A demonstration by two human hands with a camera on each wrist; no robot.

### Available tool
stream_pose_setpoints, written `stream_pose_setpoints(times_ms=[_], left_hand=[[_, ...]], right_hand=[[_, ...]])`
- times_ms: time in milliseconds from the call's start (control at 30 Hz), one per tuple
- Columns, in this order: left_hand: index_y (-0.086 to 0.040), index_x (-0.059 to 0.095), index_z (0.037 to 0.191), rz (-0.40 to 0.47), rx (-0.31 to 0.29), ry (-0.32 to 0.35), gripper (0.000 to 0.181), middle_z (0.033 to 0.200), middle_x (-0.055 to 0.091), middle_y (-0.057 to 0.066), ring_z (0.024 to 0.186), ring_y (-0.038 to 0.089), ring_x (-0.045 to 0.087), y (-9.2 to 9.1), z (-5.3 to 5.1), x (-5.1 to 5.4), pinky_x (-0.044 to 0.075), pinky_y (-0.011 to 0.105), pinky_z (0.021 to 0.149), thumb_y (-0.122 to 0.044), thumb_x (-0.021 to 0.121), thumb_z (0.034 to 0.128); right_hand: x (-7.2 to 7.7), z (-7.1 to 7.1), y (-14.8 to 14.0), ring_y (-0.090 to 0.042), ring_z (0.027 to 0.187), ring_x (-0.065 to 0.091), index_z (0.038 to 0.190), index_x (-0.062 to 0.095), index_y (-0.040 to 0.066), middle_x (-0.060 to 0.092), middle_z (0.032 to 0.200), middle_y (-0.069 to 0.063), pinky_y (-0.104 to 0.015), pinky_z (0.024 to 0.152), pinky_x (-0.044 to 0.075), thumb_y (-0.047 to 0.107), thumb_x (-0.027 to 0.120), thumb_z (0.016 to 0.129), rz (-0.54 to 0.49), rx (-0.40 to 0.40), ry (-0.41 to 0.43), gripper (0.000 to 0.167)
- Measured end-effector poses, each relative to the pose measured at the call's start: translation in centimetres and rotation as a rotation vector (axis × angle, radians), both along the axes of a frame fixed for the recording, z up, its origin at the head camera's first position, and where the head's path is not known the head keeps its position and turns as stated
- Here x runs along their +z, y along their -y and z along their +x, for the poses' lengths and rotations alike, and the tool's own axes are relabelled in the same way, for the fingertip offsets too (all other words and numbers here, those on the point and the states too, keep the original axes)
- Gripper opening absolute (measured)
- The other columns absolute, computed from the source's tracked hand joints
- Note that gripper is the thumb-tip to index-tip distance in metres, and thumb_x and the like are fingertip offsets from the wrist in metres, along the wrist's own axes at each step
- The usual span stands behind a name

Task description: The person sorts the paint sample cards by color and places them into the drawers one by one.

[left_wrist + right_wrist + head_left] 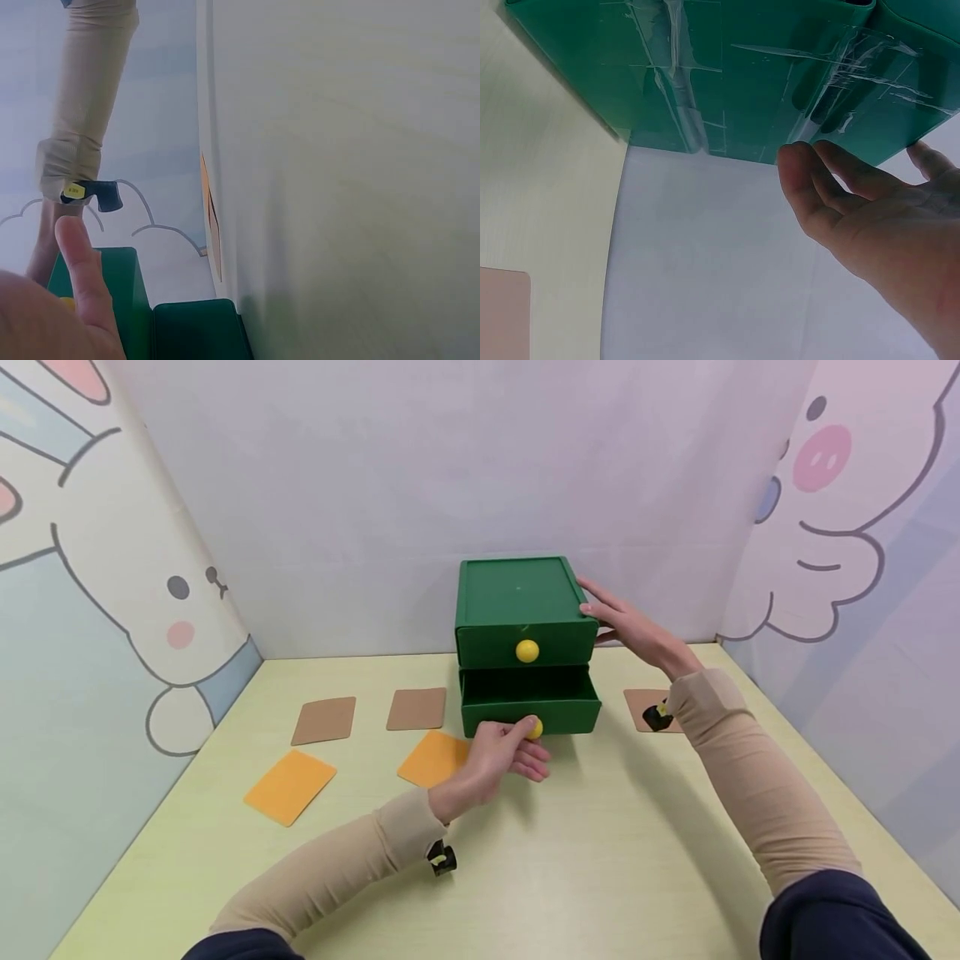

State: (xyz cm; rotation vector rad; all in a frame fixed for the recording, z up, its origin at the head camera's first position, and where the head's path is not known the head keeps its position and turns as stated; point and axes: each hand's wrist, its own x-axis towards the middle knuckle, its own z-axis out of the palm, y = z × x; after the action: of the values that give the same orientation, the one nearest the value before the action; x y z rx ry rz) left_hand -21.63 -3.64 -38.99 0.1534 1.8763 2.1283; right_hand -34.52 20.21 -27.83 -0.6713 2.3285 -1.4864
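Observation:
A green two-drawer box (pixel 517 593) stands near the back wall, its upper drawer closed, with a yellow knob (pixel 527 651). The lower drawer (pixel 525 714) is pulled out and looks empty. My left hand (pixel 491 760) pinches that drawer's yellow knob (pixel 536 727) between thumb and fingers. Against the box's right side, near its top edge, rests my right hand (pixel 633 628), fingers spread. In the right wrist view the right hand's fingertips (pixel 795 154) touch the taped green side (pixel 742 90). The left wrist view shows the left thumb (pixel 86 281) extended beside the green box (pixel 124 292).
Brown squares lie left of the box (pixel 416 709), farther left (pixel 324 721) and at the right (pixel 641 706), partly behind the right wrist's camera. Orange squares lie at the far left (pixel 290 787) and by the left hand (pixel 431 758). Printed walls enclose the table.

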Motion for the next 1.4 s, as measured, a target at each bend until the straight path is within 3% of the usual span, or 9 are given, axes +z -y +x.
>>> stream_pose_setpoints(times_ms=[433,767,1267,1400], left_hand=[[0.004,0.067,0.097,-0.012,-0.059,0.028,0.045,0.079,0.073,0.014,0.064,0.022,0.073,0.3,2.6,0.0,0.059,0.036,0.065,-0.040,0.057,0.0960],[0.004,0.067,0.097,-0.028,-0.083,0.022,0.046,0.083,0.072,0.021,0.062,0.021,0.072,0.6,4.1,0.2,0.060,0.035,0.065,-0.041,0.057,0.0953],[0.006,0.065,0.095,-0.036,-0.109,0.010,0.048,0.083,0.071,0.025,0.061,0.023,0.072,0.8,4.9,0.1,0.059,0.038,0.063,-0.041,0.057,0.0952],[0.006,0.064,0.098,-0.121,-0.184,0.015,0.047,0.081,0.071,0.023,0.058,0.023,0.071,1.4,5.1,0.3,0.059,0.039,0.062,-0.041,0.061,0.0932]], right_hand=[[0.0,0.3,0.1,-0.037,0.145,0.025,0.157,0.002,0.030,0.006,0.164,-0.008,-0.059,0.109,0.032,0.040,0.038,0.103,0.008,-0.004,0.004,0.066],[-0.1,0.2,0.0,-0.036,0.146,0.026,0.157,0.002,0.031,0.007,0.164,-0.006,-0.058,0.110,0.033,0.041,0.039,0.103,0.016,-0.003,-0.003,0.066],[0.1,0.1,0.0,-0.037,0.145,0.027,0.157,0.001,0.031,0.008,0.164,-0.007,-0.058,0.110,0.031,0.041,0.038,0.103,0.009,-0.004,-0.004,0.066],[0.1,0.1,0.1,-0.037,0.146,0.024,0.157,0.000,0.031,0.005,0.164,-0.006,-0.059,0.111,0.031,0.041,0.038,0.103,0.011,-0.001,0.000,0.067]])
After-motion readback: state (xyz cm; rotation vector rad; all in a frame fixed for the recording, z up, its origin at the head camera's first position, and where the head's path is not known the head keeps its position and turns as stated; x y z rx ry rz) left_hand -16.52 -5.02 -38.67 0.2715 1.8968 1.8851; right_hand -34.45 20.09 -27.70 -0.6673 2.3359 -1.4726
